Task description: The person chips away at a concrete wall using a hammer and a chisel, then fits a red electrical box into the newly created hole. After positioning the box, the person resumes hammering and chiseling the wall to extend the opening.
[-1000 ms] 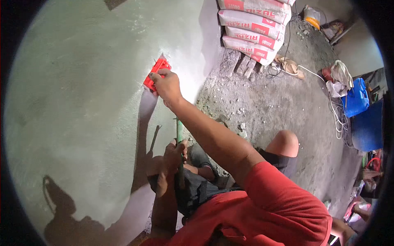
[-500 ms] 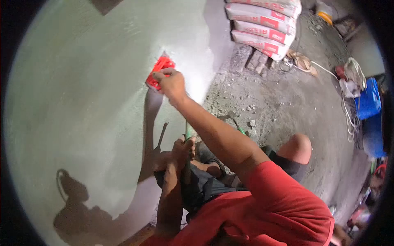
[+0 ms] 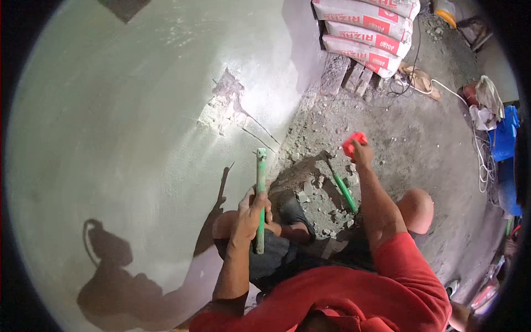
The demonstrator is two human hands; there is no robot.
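Note:
My left hand (image 3: 251,213) is wrapped round a long green bar-shaped tool (image 3: 261,177), held upright beside my knee. Its paint is worn, and I cannot make out its exact kind. Off to the right, my right hand (image 3: 362,153) grips a small red plastic box (image 3: 353,144), like an electrical box, above the rubble floor; its far side is blurred. In the grey plastered wall (image 3: 138,155) there is a rough chipped hole (image 3: 224,105), with two thin cut lines running down from it. A green-handled hammer (image 3: 344,191) lies on the floor between my hands.
Stacked cement bags (image 3: 365,39) stand against the wall on wooden blocks (image 3: 358,78). Broken rubble (image 3: 304,196) lies along the wall's foot. White cable (image 3: 451,91) and a blue container (image 3: 503,135) are at the right. My knees flank the floor ahead.
My right hand has taken the red box away from the wall, down and right over the floor, uncovering the hole. My left hand has lifted the green tool slightly and shows it more fully.

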